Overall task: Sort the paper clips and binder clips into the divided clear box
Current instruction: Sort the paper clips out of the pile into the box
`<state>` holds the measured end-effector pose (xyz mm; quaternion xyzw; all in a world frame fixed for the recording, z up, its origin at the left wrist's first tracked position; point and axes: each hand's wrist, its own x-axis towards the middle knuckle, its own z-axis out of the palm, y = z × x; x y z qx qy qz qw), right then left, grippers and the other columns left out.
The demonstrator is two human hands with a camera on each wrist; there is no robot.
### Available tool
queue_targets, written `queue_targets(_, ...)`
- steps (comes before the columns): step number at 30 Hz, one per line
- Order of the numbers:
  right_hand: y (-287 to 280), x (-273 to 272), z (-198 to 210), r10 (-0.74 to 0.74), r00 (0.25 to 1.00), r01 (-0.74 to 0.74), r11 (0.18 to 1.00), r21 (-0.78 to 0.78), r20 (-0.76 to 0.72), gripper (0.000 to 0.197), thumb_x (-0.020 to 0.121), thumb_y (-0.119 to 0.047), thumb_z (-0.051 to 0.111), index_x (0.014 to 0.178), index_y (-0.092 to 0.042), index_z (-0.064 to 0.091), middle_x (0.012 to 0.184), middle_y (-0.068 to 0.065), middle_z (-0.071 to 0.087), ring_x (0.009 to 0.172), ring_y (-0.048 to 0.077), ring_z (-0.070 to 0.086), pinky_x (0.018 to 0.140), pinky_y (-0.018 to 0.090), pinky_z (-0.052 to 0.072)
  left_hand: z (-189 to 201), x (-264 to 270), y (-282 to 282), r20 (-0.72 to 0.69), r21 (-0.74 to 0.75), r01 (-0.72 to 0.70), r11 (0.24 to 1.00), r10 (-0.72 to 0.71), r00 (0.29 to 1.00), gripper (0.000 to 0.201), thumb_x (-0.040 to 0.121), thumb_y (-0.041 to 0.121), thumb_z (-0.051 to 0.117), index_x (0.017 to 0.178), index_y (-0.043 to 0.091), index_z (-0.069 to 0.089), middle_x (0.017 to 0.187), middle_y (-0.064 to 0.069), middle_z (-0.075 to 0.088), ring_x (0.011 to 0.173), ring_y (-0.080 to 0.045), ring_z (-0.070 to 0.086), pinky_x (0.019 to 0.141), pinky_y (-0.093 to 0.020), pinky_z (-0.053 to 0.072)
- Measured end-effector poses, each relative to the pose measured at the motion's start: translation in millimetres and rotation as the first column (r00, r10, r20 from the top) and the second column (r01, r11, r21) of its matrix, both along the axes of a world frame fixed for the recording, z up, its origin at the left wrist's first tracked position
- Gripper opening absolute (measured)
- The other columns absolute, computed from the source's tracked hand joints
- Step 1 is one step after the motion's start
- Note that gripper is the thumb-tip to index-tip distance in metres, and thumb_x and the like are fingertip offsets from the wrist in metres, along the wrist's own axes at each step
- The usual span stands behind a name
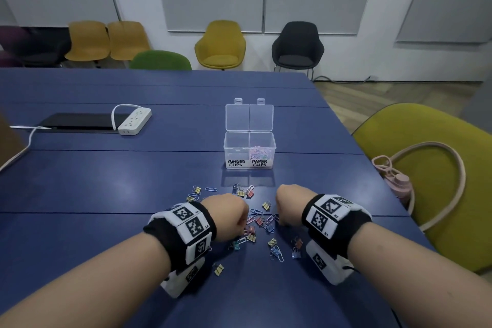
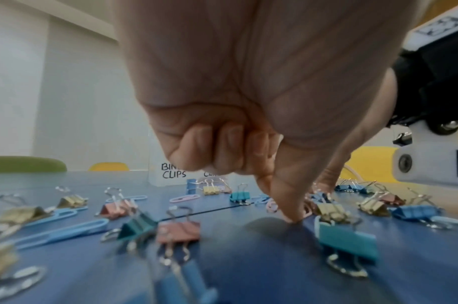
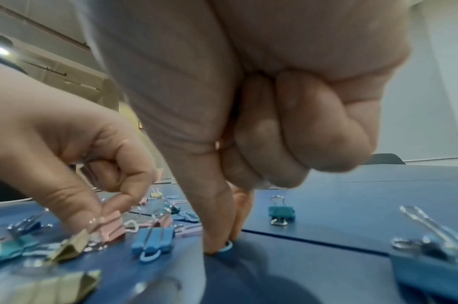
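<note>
The clear divided box stands open beyond the hands, labelled BINDER CLIPS on the left and PAPER CLIPS on the right. Pastel paper clips lie in its right half. Loose binder clips and paper clips are scattered on the blue table between my hands. My right hand pinches a light blue paper clip against the table with thumb and forefinger, its other fingers curled. My left hand pinches a pink binder clip; in the left wrist view its thumb tip touches the table.
A white power strip and a dark flat slab lie at the far left. The table's right edge runs close by my right arm, with a yellow-green chair holding a bag strap and a pink bottle beside it.
</note>
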<state>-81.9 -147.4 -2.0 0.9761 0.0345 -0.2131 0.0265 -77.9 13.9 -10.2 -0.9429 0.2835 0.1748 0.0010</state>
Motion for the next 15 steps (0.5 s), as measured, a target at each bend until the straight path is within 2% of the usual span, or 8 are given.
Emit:
queue_targets(3,2.0,1.5,-2.1,0.025,1.000,-0.025,1.000,-0.005,0.013,0.030,0.086,-0.010,0.058,0.063,-0.009,0.039,0.064,0.005,0.045,0.073,0.029,0.051,0.063,0.030,0.042,-0.2,4.9,-5.5,0.064,-0.026,-0.004,1.000,0.006,0.998,0.013,0.084,0.021,0.060,0.097,0.019,0.065,0.102,0.000,0.068,0.096,-0.022,0.063,0.079,-0.033,0.051)
queue_targets(5,1.9,0.5,-0.6,0.075,0.997,-0.075,0.997,0.000,0.026,0.009,0.085,-0.009,0.058,0.079,-0.008,0.052,0.080,0.008,0.058,0.079,0.031,0.058,0.065,0.032,0.045,-0.6,7.0,-7.1,0.090,-0.050,-0.024,0.998,0.028,0.996,0.019,0.082,0.023,0.062,0.101,0.021,0.060,0.107,0.001,0.065,0.099,-0.023,0.061,0.079,-0.032,0.048)
queue_targets(6,0.8,-0.2,-0.3,0.103,0.994,-0.104,0.994,0.024,0.046,0.007,0.084,-0.009,0.058,0.091,-0.010,0.056,0.092,0.009,0.062,0.086,0.031,0.060,0.067,0.031,0.045,-0.8,7.6,-7.8,0.095,-0.052,-0.029,0.998,0.034,0.995,0.022,0.082,0.024,0.063,0.103,0.021,0.059,0.108,0.001,0.064,0.101,-0.023,0.060,0.078,-0.031,0.047)
queue_targets(8,-2.2,-2.0,0.7,0.164,0.985,-0.169,0.983,0.077,0.056,0.024,0.084,-0.010,0.060,0.106,-0.018,0.056,0.106,0.007,0.062,0.093,0.030,0.060,0.069,0.030,0.042,-1.2,7.9,-9.0,0.084,-0.064,-0.038,0.997,0.044,0.995,0.023,0.082,0.026,0.063,0.105,0.021,0.060,0.109,0.000,0.064,0.102,-0.023,0.060,0.079,-0.031,0.046)
queue_targets(9,-3.5,-2.2,1.3,0.197,0.979,-0.201,0.975,0.096,0.055,0.028,0.084,-0.010,0.061,0.109,-0.020,0.056,0.106,0.006,0.062,0.090,0.029,0.058,0.069,0.030,0.041,-1.6,8.3,-9.1,0.070,-0.080,-0.047,0.996,0.053,0.996,0.021,0.083,0.026,0.062,0.103,0.021,0.061,0.108,0.001,0.065,0.101,-0.022,0.061,0.079,-0.031,0.046)
queue_targets(12,-4.7,-2.2,2.5,0.260,0.965,-0.262,0.960,0.102,0.036,0.028,0.084,-0.013,0.062,0.110,-0.023,0.059,0.096,0.003,0.057,0.081,0.023,0.049,0.069,0.030,0.040,-2.0,9.4,-7.2,0.016,-0.121,-0.067,0.990,0.069,0.997,0.016,0.081,0.025,0.060,0.096,0.024,0.064,0.099,0.005,0.064,0.094,-0.019,0.060,0.078,-0.030,0.050)
queue_targets(15,-7.4,0.1,-0.4,0.275,0.961,-0.277,0.955,0.101,0.035,0.021,0.084,-0.017,0.063,0.103,-0.024,0.063,0.100,0.003,0.062,0.079,0.021,0.048,0.068,0.029,0.040,-1.9,10.6,-5.5,-0.024,-0.108,-0.053,0.993,0.051,0.998,0.019,0.077,0.028,0.067,0.094,0.026,0.063,0.091,0.007,0.058,0.093,-0.018,0.060,0.076,-0.030,0.050)
